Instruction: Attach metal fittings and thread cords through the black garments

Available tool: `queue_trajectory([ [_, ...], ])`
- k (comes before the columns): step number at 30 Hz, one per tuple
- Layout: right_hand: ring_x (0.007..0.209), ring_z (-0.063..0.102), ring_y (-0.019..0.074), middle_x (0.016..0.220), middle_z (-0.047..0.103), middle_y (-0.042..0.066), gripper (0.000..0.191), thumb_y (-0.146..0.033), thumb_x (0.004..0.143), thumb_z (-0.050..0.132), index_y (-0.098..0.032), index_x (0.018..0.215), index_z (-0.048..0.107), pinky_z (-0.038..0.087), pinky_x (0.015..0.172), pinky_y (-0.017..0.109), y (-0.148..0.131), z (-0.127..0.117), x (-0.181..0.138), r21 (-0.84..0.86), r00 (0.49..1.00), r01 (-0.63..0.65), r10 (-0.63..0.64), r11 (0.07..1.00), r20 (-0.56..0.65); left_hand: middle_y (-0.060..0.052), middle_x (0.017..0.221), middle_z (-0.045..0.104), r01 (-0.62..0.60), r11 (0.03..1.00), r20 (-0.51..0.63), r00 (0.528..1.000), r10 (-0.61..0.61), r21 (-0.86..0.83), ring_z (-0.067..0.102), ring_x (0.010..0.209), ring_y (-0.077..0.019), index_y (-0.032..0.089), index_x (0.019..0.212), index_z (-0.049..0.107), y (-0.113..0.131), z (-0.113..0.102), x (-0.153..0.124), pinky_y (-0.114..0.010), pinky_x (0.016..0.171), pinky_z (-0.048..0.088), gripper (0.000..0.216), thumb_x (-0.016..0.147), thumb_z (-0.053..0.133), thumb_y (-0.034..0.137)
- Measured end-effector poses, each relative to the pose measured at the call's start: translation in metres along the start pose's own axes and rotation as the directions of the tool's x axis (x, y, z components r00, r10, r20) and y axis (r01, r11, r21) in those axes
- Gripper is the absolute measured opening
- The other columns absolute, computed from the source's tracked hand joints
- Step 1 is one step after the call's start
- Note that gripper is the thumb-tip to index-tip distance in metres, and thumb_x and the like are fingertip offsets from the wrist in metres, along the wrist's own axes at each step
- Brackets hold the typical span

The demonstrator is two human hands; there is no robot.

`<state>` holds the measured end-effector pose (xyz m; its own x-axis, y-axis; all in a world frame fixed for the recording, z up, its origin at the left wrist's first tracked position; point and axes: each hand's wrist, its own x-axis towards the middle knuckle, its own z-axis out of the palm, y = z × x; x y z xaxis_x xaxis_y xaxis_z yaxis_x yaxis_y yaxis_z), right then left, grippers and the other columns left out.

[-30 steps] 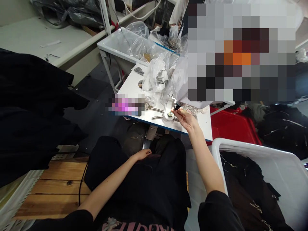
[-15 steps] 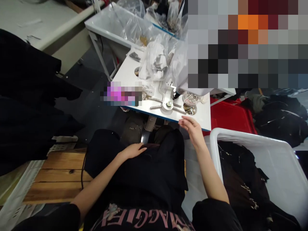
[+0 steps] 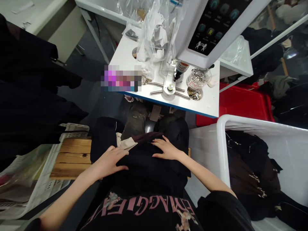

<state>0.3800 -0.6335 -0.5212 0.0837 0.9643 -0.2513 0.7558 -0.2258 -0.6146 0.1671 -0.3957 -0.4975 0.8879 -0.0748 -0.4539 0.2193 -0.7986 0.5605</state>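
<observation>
A black garment (image 3: pixel 144 166) lies bunched on my lap. My left hand (image 3: pixel 111 159) rests flat on its left side, fingers spread, near a beige patch of lining (image 3: pixel 125 143). My right hand (image 3: pixel 166 149) lies flat on the garment's right side, fingers stretched out. Neither hand grips anything. Beyond my knees stands a white machine table (image 3: pixel 207 102) with a press head (image 3: pixel 211 29) over a round metal die (image 3: pixel 170 87) flanked by two springs.
A clear jar of metal snaps (image 3: pixel 198 78) and plastic bags (image 3: pixel 154 32) sit on the table. A white bin (image 3: pixel 284 150) with dark clothing stands to my right, a red crate (image 3: pixel 240 104) behind it. A wooden pallet (image 3: pixel 72 157) and black fabric lie left.
My right hand has left the die on the table and come down onto the garment on my lap. My left hand slid forward on the garment. The view tilted down.
</observation>
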Motion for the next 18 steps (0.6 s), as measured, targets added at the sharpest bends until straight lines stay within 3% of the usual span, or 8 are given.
queue_trajectory([
  [3,0.112,0.05,0.0243,0.117,0.056,0.013,0.056,-0.06,0.082,0.051,-0.017,0.118,0.053,0.026,0.104,0.045,-0.001,0.018,0.015,0.072,0.997,-0.071,0.074,0.995,-0.028,-0.003,0.094,0.067,-0.039,0.999,0.118,0.992,0.041,-0.02,0.06,0.088,-0.0217,0.027,0.114,0.055,0.01,0.013,-0.019,-0.032,0.083,0.035,0.042,0.072,0.061,0.027],
  [5,0.103,0.055,0.0222,0.108,0.059,0.01,0.046,-0.056,0.085,0.05,-0.017,0.107,0.057,0.036,0.093,0.039,0.005,0.025,0.024,0.104,0.993,-0.108,0.111,0.989,-0.032,-0.002,0.1,0.067,-0.077,0.997,0.126,0.989,0.079,-0.027,0.06,0.093,-0.0211,0.029,0.115,0.053,0.015,0.021,-0.029,-0.032,0.086,0.034,0.049,0.068,0.057,0.014],
  [7,0.099,0.056,0.0221,0.105,0.06,0.009,0.042,-0.054,0.085,0.051,-0.017,0.102,0.057,0.038,0.087,0.036,0.013,0.029,0.031,0.096,0.995,-0.101,0.102,0.99,-0.015,-0.003,0.107,0.065,-0.076,0.997,0.086,0.994,0.074,0.012,0.057,0.099,-0.0216,0.028,0.114,0.054,0.018,0.024,-0.035,-0.033,0.088,0.033,0.051,0.066,0.053,0.009],
  [10,0.095,0.058,0.0271,0.099,0.062,0.011,0.056,-0.062,0.076,0.057,-0.014,0.105,0.055,0.036,0.088,0.04,0.022,0.029,0.042,0.052,0.985,-0.169,0.168,0.984,0.028,-0.007,0.123,0.056,0.051,0.991,0.027,0.998,-0.054,0.127,0.05,0.11,-0.0257,0.025,0.113,0.054,0.02,0.021,-0.037,-0.035,0.086,0.035,0.052,0.063,0.053,0.012],
  [12,0.096,0.058,0.0311,0.096,0.064,0.013,0.066,-0.067,0.069,0.062,-0.013,0.106,0.055,0.036,0.089,0.041,0.026,0.026,0.051,0.138,0.948,-0.299,0.279,0.944,0.151,-0.01,0.134,0.046,0.143,0.971,0.036,0.988,-0.153,0.194,0.046,0.115,-0.029,0.022,0.122,0.049,0.017,0.019,-0.036,-0.038,0.084,0.037,0.064,0.059,0.054,0.013],
  [14,0.098,0.058,0.0329,0.095,0.065,0.012,0.063,-0.065,0.064,0.067,-0.014,0.099,0.059,0.039,0.087,0.039,0.028,0.021,0.058,0.28,0.891,-0.408,0.312,0.869,0.329,-0.011,0.134,0.047,0.171,0.958,0.084,0.977,-0.194,0.231,0.048,0.114,-0.0301,0.021,0.132,0.04,0.009,0.017,-0.035,-0.039,0.084,0.037,0.078,0.057,0.056,0.012],
  [16,0.094,0.061,0.0294,0.092,0.067,0.009,0.05,-0.059,0.069,0.066,-0.015,0.091,0.063,0.044,0.082,0.034,0.026,0.016,0.061,0.385,0.853,-0.444,0.25,0.809,0.459,-0.01,0.126,0.055,0.134,0.96,0.12,0.979,-0.168,0.246,0.052,0.11,-0.0293,0.022,0.134,0.039,-0.004,0.016,-0.035,-0.04,0.087,0.036,0.081,0.056,0.056,0.006],
  [18,0.088,0.064,0.0226,0.091,0.068,0.005,0.042,-0.054,0.079,0.056,-0.015,0.093,0.063,0.047,0.078,0.029,0.018,0.012,0.056,0.518,0.853,-0.449,0.178,0.728,0.49,-0.008,0.12,0.059,0.081,0.966,0.07,0.992,-0.101,0.247,0.054,0.108,-0.0282,0.023,0.126,0.049,-0.016,0.014,-0.036,-0.04,0.09,0.035,0.075,0.055,0.054,0.001],
])
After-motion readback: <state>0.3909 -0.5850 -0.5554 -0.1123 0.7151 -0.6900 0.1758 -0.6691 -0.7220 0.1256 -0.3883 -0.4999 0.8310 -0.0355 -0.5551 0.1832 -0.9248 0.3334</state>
